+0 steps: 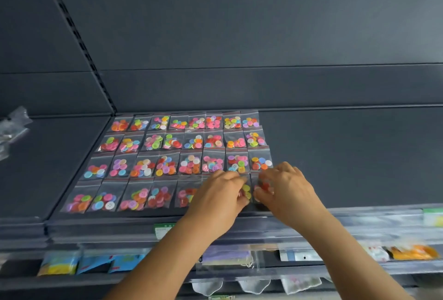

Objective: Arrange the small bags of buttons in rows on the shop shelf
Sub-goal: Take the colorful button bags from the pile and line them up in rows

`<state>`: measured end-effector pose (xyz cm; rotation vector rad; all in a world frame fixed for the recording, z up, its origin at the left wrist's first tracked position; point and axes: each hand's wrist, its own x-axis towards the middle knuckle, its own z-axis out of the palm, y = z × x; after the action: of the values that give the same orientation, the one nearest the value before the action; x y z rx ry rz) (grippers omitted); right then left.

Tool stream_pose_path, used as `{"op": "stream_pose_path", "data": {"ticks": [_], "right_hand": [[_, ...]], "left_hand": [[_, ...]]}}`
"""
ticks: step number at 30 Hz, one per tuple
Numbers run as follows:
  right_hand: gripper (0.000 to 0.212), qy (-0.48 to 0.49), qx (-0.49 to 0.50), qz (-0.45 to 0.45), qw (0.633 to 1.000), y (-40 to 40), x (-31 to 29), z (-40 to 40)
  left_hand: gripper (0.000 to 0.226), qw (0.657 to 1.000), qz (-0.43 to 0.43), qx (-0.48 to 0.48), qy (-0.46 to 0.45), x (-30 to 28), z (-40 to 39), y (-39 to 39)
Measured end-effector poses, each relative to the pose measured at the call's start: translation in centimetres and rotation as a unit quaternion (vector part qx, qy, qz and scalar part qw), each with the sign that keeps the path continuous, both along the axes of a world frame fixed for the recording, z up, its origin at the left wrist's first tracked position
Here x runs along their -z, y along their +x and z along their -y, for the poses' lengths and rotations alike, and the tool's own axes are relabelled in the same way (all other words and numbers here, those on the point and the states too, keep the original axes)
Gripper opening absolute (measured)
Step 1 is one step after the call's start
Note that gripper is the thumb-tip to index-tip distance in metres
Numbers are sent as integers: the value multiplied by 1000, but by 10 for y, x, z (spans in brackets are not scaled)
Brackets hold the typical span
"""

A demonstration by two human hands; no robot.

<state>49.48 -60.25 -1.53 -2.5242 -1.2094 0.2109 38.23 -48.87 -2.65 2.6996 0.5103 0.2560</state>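
Basically a grid job, read off the shop shelf from its left end rightward. Beyond that end, on the neighbouring bay, lies a loose clump of clear plastic, contents too blurred to tell. On the shelf's left half, small bags of buttons lie flat in four rows running back to the rear panel, edges touching or slightly overlapping, so the columns line up and each bag's colours show. Three back rows look full at eight across; the front row is the one in progress.

Left hand sits at the front row's right end, fingers curled down onto a bag there, probably pinning it so it stays square. Just right of it, right hand has fingers curled, pinching the last bag, likely nudging it flush with its neighbour.

Shelf's right half: bare dark matte metal. Rear panel dark too, with a slotted upright at the shelf's back left corner. Clear price strip along the front lip; lower shelves hold packaged goods, blurred.
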Motion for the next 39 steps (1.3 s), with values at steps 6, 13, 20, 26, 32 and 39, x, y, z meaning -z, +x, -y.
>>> {"op": "stream_pose_path", "data": {"ticks": [6,13,20,26,32,39], "right_hand": [[48,23,-53,31,998,-11,-11,-16],[59,61,-139,46,987,-55,-23,-67],[59,76,-217,45,972,-139,-29,-148],[61,78,-255,36,963,-226,-27,-226],[62,69,-264,29,962,-294,-21,-293],[60,73,-269,7,960,-330,-16,-356]], "left_hand": [[56,998,16,-49,29,-8,-12,-22],[61,990,29,-127,61,-22,-52,-76],[60,980,24,-179,86,-29,-117,-167],[61,971,12,-220,97,-31,-188,-261],[62,962,-3,-253,103,-27,-250,-338],[64,953,-9,-289,88,-24,-308,-378]]}}
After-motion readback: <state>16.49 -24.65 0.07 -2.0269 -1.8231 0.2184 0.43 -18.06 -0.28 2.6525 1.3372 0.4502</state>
